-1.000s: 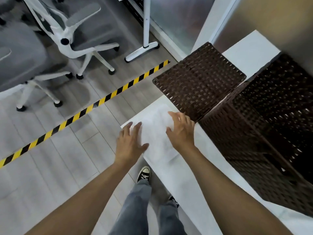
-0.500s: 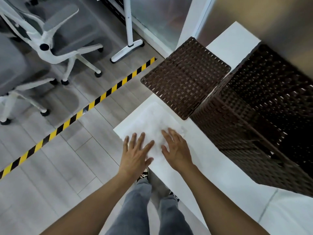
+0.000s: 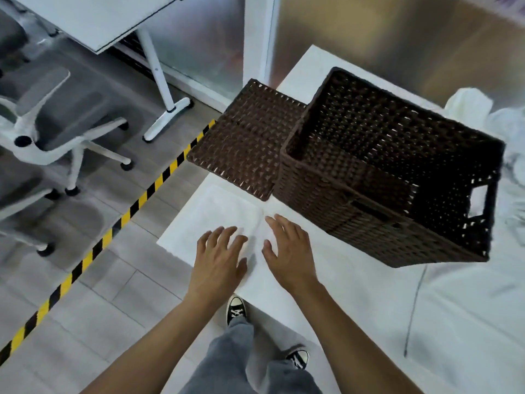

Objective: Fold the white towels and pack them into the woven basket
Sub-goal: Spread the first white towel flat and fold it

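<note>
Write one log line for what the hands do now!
left hand: flat on towel | right hand: flat on towel | basket: no towels visible | lid: off

You are facing bare table (image 3: 355, 294) near your hands; the basket (image 3: 397, 177) and its lid (image 3: 247, 137) are blocking the far side, loose towels (image 3: 500, 129) crowding right.
</note>
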Demonstrator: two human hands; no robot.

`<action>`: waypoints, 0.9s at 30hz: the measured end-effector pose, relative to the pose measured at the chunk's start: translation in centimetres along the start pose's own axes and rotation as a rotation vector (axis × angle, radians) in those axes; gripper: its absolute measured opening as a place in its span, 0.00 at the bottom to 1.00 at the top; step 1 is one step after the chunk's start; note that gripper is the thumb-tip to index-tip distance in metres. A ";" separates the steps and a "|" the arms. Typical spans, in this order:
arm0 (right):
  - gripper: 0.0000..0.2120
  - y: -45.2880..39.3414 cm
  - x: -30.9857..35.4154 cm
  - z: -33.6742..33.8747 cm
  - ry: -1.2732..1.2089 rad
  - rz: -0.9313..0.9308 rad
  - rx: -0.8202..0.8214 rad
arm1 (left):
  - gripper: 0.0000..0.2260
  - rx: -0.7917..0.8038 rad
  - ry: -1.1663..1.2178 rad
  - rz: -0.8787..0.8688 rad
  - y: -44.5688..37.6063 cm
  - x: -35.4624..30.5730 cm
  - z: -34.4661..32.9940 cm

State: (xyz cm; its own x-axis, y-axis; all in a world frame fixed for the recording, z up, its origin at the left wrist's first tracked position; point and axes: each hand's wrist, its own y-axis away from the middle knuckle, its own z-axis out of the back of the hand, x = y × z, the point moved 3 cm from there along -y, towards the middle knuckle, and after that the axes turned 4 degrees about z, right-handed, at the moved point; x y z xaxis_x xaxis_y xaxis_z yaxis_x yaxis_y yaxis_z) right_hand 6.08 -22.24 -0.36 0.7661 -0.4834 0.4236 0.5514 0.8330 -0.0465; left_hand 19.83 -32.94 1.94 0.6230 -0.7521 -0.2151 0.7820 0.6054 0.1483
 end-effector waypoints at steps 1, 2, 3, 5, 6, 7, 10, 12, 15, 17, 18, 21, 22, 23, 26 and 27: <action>0.23 0.6 -0.5 0.9 -0.005 -0.015 -0.034 | 0.21 -0.013 0.008 -0.034 -0.1 -0.9 0.3; 0.23 1.4 -1.0 1.9 -0.009 -0.033 -0.066 | 0.21 -0.028 0.015 -0.068 -0.2 -2.0 0.6; 0.23 2.2 -1.6 2.8 -0.010 -0.053 -0.091 | 0.21 -0.043 0.023 -0.100 -0.3 -3.1 0.8; 0.22 4.3 -3.1 4.8 -0.002 -0.098 -0.126 | 0.20 -0.076 0.054 -0.172 -0.5 -5.6 1.0; 0.22 5.4 -4.0 5.7 0.005 -0.124 -0.141 | 0.20 -0.090 0.073 -0.215 -0.5 -7.1 0.9; 0.22 6.7 -4.9 6.7 0.011 -0.153 -0.157 | 0.20 -0.097 0.086 -0.258 -0.4 -8.6 0.8; 0.22 11.0 -7.9 9.2 0.037 -0.243 -0.196 | 0.20 -0.093 0.101 -0.363 0.1 -13.4 0.2; 0.22 14.1 -9.9 10.6 0.048 -0.317 -0.225 | 0.21 -0.080 0.097 -0.425 0.8 -16.7 -0.4; 0.22 19.1 -12.6 12.2 0.041 -0.424 -0.268 | 0.21 -0.040 0.096 -0.497 2.3 -21.3 -1.5; 0.22 22.4 -14.3 12.9 0.032 -0.468 -0.288 | 0.21 -0.005 0.098 -0.533 3.5 -24.2 -2.4; 0.22 24.0 -15.1 13.2 0.028 -0.489 -0.301 | 0.21 0.013 0.097 -0.553 4.1 -25.5 -2.9; 0.21 28.2 -17.6 13.7 0.018 -0.573 -0.334 | 0.21 0.062 0.096 -0.615 6.0 -29.1 -4.9; 0.21 29.5 -18.5 13.6 0.010 -0.603 -0.339 | 0.20 0.081 0.094 -0.631 6.5 -30.2 -5.7; 0.20 30.5 -19.3 13.4 0.002 -0.626 -0.343 | 0.20 0.102 0.088 -0.647 6.9 -31.3 -6.5; 0.18 33.0 -21.6 12.5 -0.008 -0.690 -0.336 | 0.18 0.171 0.061 -0.711 7.5 -34.0 -9.0; 0.17 33.6 -22.2 12.1 -0.009 -0.715 -0.325 | 0.17 0.197 0.053 -0.733 7.5 -34.8 -9.7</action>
State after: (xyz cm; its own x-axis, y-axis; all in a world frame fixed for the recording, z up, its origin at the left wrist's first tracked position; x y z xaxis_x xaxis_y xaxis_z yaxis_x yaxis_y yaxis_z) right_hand 3.54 19.74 -0.36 0.1869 -0.8692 0.4579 0.9797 0.1994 -0.0214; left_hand 3.79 0.27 1.18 -0.0548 -0.9271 -0.3707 0.9874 -0.1055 0.1181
